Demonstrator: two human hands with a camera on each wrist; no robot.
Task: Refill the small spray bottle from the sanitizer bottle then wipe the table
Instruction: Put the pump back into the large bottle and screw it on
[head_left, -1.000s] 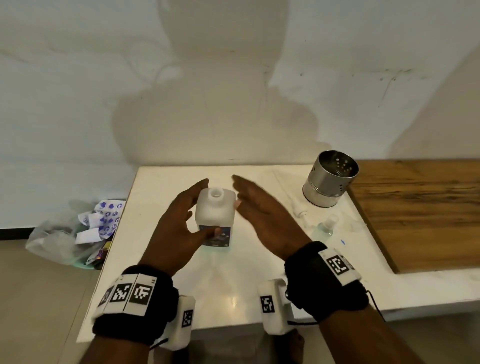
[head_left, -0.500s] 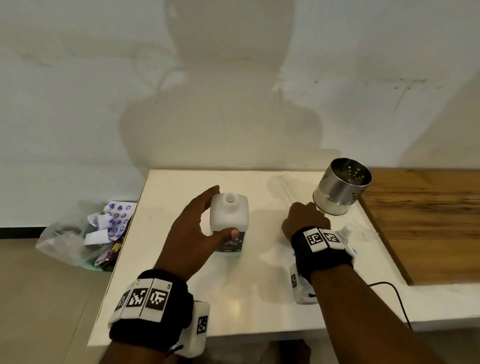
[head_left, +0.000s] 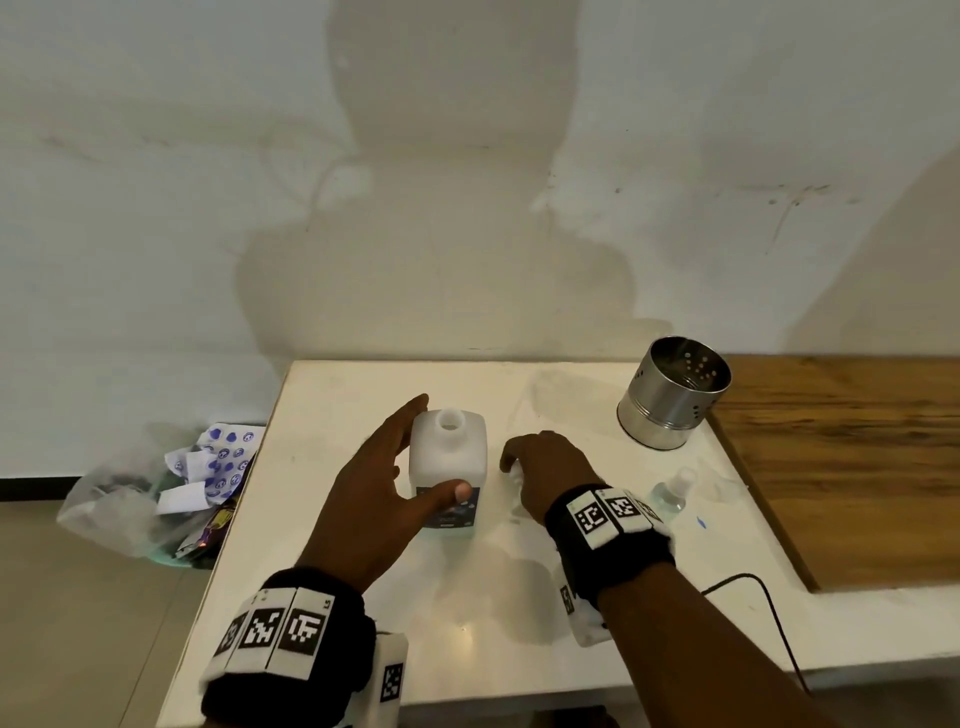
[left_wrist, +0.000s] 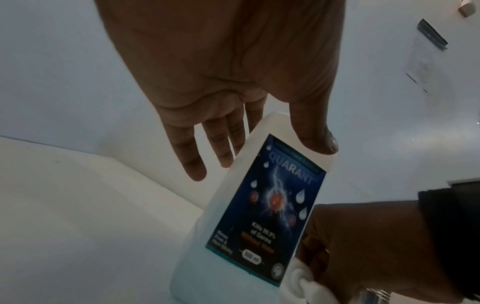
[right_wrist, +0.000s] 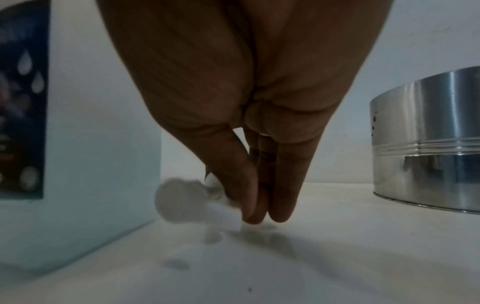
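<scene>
Right hand grip: the right hand (head_left: 550, 478) sits at frame centre of the head view, thumb and fingertips (right_wrist: 249, 205) pinched on a small white pump piece (right_wrist: 182, 201) lying on the table — blurred, so its exact form is unclear.
Left hand grip: the left hand (head_left: 379, 493) holds the sanitizer bottle (head_left: 449, 467), thumb pressed on its front, fingers (left_wrist: 192, 156) along its far side.
Sanitizer bottle: upright, mouth uncapped, dark blue label facing the camera, just left of the right hand.
Small spray bottle: the clear spray bottle (head_left: 672, 491) stands right of the right wrist — apart from both hands.
Table: white table (head_left: 467, 613), wooden section to the right.
Metal can: perforated steel can (head_left: 672, 400), upper right of the table.
Floor, left: plastic bag (head_left: 156, 493) of rubbish.
</scene>
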